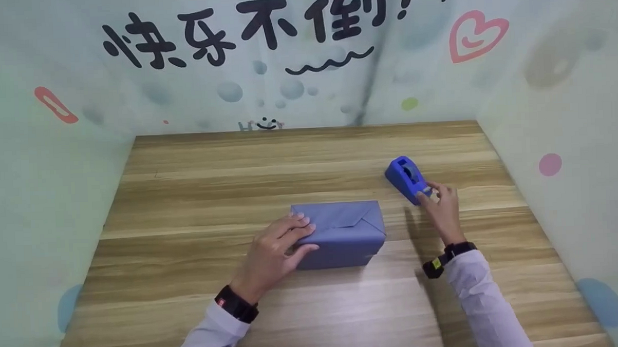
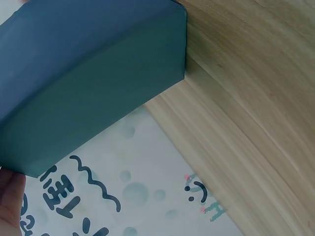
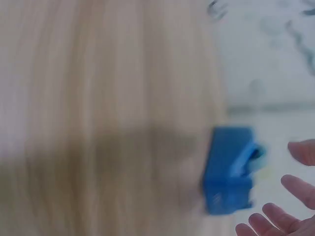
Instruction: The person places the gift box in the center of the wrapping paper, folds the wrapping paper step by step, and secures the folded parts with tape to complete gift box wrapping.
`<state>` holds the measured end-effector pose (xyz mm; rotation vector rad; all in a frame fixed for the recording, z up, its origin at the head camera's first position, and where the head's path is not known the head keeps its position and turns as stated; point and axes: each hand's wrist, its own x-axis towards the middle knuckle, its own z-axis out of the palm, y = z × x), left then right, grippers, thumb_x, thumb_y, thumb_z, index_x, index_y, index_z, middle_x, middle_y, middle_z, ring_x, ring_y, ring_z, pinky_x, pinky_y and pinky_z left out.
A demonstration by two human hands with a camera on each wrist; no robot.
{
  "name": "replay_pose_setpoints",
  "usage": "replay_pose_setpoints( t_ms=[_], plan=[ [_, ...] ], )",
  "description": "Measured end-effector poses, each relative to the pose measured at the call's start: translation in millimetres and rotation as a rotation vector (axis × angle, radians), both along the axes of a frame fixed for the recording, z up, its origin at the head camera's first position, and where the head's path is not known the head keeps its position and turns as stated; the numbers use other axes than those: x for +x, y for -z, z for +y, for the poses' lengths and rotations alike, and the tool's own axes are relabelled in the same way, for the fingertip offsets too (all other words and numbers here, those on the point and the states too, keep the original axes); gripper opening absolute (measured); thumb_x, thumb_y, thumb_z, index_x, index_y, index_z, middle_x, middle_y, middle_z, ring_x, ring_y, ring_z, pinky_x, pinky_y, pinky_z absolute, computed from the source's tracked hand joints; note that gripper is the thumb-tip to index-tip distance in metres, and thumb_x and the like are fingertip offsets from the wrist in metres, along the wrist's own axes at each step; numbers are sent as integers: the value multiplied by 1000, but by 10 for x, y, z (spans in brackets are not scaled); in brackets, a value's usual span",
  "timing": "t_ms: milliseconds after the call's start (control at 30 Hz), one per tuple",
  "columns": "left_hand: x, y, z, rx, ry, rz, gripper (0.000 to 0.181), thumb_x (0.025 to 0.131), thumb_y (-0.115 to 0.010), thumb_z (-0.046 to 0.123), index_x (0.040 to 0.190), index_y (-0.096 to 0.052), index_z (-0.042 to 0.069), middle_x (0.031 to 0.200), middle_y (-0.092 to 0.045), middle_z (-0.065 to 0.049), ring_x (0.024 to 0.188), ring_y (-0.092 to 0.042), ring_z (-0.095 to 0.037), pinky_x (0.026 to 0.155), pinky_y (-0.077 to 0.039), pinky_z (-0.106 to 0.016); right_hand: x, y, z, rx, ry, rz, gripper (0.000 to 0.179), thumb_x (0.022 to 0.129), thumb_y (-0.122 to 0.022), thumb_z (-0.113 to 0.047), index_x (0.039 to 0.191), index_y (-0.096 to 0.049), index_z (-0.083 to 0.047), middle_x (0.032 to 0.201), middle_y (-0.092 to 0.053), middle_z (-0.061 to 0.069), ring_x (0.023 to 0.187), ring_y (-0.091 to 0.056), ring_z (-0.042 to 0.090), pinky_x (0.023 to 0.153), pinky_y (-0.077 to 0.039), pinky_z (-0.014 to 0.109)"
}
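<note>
A box wrapped in blue-purple paper [image 1: 342,249] sits on the table, with a folded paper flap across its top. My left hand [image 1: 273,246] holds it at the left end, fingers on the top and thumb against the near side. The left wrist view shows the box [image 2: 98,88] close up, part of the hand [image 2: 11,206] at its corner. Beyond the box to the right stands a blue tape dispenser [image 1: 406,178]. My right hand [image 1: 444,210] is at its near end, thumb and fingers apart. The dispenser [image 3: 229,172] is blurred in the right wrist view, beside the spread fingers [image 3: 298,189].
Wood-grain table [image 1: 212,197] lies under everything. A printed backdrop [image 1: 193,100] with black characters, a heart and coloured dots closes off the back and both sides. Both wrists carry black bands [image 1: 236,304].
</note>
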<state>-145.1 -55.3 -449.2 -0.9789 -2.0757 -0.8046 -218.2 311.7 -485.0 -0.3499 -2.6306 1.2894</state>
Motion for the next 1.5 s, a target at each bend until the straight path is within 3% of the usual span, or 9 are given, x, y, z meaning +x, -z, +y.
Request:
replay_pose_setpoints(
  t_ms=[133, 367, 667, 933, 1033, 1133, 1267, 1367, 1500],
  plan=[
    [3, -4, 5, -18, -8, -15, 35, 73, -78, 28, 99, -72, 6, 102, -69, -8, 102, -64, -20, 96, -46, -26, -163, 62, 163, 99, -44, -72, 52, 88, -61, -22, 129, -48, 8, 131, -38, 35, 124, -32, 46, 106, -27, 54],
    [13, 1, 17, -4, -9, -20, 35, 71, -80, 27, 99, -72, 7, 102, -69, -7, 101, -64, -21, 94, -49, -28, -296, 65, 259, 234, -97, -44, 39, 84, -67, -15, 112, -61, 12, 121, -47, 37, 117, -40, 49, 101, -30, 55],
    [14, -13, 7, -12, -20, -64, 35, 74, -78, 28, 101, -72, 8, 104, -69, -6, 104, -63, -19, 97, -46, -26, -347, 43, 210, 278, -92, -57, 29, 82, -67, -11, 101, -61, 10, 121, -44, 32, 116, -36, 47, 100, -27, 57],
    [11, -1, -2, 5, -10, -67, 35, 73, -78, 27, 100, -71, 7, 104, -68, -7, 104, -63, -20, 96, -47, -26, -379, 46, 128, 316, -91, 5, 25, 81, -65, -4, 100, -56, 9, 108, -50, 28, 107, -38, 43, 96, -26, 56],
    [17, -2, -2, 3, -20, -67, 35, 73, -78, 27, 101, -71, 7, 104, -68, -7, 104, -63, -19, 96, -46, -26, -411, -13, 102, 282, -66, 7, 28, 82, -66, -9, 103, -60, 8, 103, -56, 27, 99, -46, 38, 90, -33, 48],
    [19, 4, -5, -2, -33, -68, 35, 74, -78, 28, 101, -71, 8, 105, -68, -7, 104, -63, -20, 96, -47, -26, -439, -116, 97, 196, -40, -34, 28, 86, -64, -14, 104, -64, 8, 95, -62, 23, 82, -55, 23, 77, -42, 31],
    [16, 16, -10, -6, -37, -68, 35, 74, -78, 29, 101, -71, 8, 106, -68, -7, 104, -63, -20, 96, -47, -27, -462, -210, 131, 110, -3, -90, 32, 87, -60, -9, 113, -60, 9, 83, -63, 12, 63, -50, 2, 59, -40, 14],
    [10, 18, -14, -2, -32, -64, 36, 73, -78, 28, 101, -71, 8, 105, -68, -7, 104, -63, -20, 96, -47, -28, -469, -243, 151, -6, 19, -163, 52, 87, -58, -6, 135, -41, 6, 89, -56, 9, 66, -49, 2, 63, -45, 16],
    [11, 8, -15, -13, -35, -67, 36, 74, -77, 28, 102, -71, 8, 106, -68, -6, 105, -62, -19, 97, -46, -27, -449, -290, 143, -323, 52, -261, 71, 87, -50, -3, 147, -13, 1, 116, -43, 18, 88, -50, 14, 86, -52, 36]
  ],
)
